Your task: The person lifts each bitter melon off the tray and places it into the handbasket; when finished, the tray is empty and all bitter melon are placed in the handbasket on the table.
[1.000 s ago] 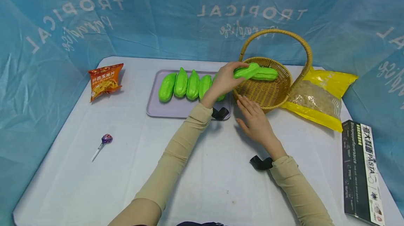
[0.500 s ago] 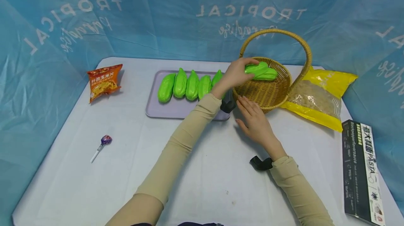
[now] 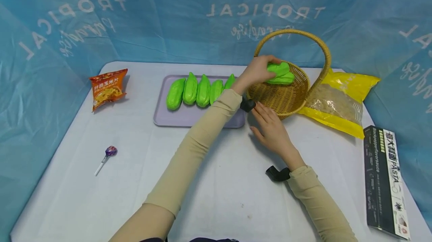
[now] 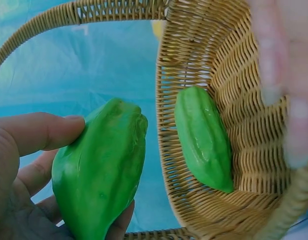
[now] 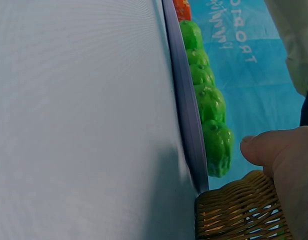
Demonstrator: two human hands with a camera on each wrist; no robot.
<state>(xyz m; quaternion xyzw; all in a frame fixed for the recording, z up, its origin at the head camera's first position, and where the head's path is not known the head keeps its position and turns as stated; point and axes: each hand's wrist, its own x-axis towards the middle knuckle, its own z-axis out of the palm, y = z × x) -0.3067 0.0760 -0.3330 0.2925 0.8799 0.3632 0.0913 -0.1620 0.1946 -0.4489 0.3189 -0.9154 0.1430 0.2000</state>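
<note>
In the head view my left hand (image 3: 257,72) is over the near-left part of a wicker basket (image 3: 275,97) and grips a green ridged gourd (image 4: 99,170) between thumb and fingers. The left wrist view has this gourd tilted beside the basket's wall, with a second green gourd (image 4: 201,140) lying inside. My right hand (image 3: 272,132) rests its straight fingers against the basket's near-left rim. A lilac tray (image 3: 175,121) to the left bears several more green gourds (image 3: 190,89) in a row; my left forearm covers part of the tray.
A yellow bag of pasta (image 3: 334,99) leans right of the basket, under its tall arched handle (image 3: 293,32). Beyond it lies a black pasta box (image 3: 386,182). An orange snack bag (image 3: 108,89) and a lollipop (image 3: 108,155) are at left. Blue cloth (image 3: 189,20) hangs behind.
My left hand has carried its gourd right, further in over the basket, and the gourd now overlaps the one inside in the head view. The right hand has stayed at the rim.
</note>
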